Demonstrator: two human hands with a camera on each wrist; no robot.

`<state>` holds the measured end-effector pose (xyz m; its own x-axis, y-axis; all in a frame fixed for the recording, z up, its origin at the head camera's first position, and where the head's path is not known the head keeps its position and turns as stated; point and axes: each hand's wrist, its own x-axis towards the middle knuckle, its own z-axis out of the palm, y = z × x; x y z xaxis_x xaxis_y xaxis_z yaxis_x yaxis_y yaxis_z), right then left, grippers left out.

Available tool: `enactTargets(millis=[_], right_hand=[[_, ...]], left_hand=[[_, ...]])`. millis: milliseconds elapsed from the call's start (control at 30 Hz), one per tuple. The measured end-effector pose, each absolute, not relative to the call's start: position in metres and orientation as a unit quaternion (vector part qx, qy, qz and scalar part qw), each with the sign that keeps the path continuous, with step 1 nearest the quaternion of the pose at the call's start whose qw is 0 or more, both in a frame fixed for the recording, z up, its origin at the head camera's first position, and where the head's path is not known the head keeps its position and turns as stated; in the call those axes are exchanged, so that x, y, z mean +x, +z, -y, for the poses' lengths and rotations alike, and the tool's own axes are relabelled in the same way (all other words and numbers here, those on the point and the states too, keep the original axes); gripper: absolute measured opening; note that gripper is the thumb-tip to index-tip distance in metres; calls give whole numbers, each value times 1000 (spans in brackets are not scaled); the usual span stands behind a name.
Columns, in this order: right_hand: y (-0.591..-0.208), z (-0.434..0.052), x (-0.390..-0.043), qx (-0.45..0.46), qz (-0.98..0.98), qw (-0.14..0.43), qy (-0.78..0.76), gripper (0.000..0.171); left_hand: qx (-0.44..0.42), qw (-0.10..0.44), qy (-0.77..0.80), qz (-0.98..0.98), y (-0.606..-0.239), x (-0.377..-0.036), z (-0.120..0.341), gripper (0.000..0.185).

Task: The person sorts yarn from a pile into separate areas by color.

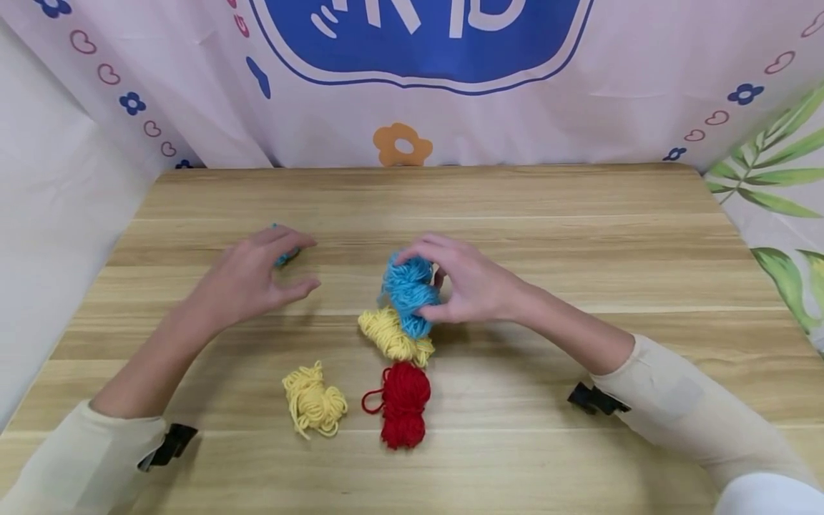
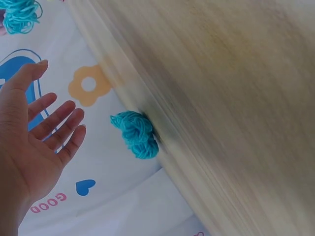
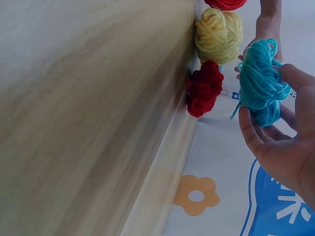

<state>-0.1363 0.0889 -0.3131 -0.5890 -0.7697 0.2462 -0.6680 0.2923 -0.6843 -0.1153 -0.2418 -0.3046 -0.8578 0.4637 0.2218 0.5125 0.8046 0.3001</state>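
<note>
Trailing a loose strand (image 3: 236,110), held blue yarn (image 3: 262,79) bulges.

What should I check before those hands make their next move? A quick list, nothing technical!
1. Right hand grips the blue yarn: ok.
2. That yarn lifted off the table: ok.
3. Its winding secure: cannot tell; a loose end hangs down.
4. Left hand unoccupied: ok, fingers spread.
5. Left hand touching the other blue bundle: not ok, a gap shows.
6. Red bundle nearest the person neatly wound: not ok, a loop sticks out.
</note>
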Motion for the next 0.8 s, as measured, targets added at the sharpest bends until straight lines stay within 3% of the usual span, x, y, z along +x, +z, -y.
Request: enactTargets(millis=[800], right_hand=[[-313, -65, -162, -433, -811, 58, -390, 55]], left_hand=[[-268, 62, -171, 946, -306, -102, 235, 54]])
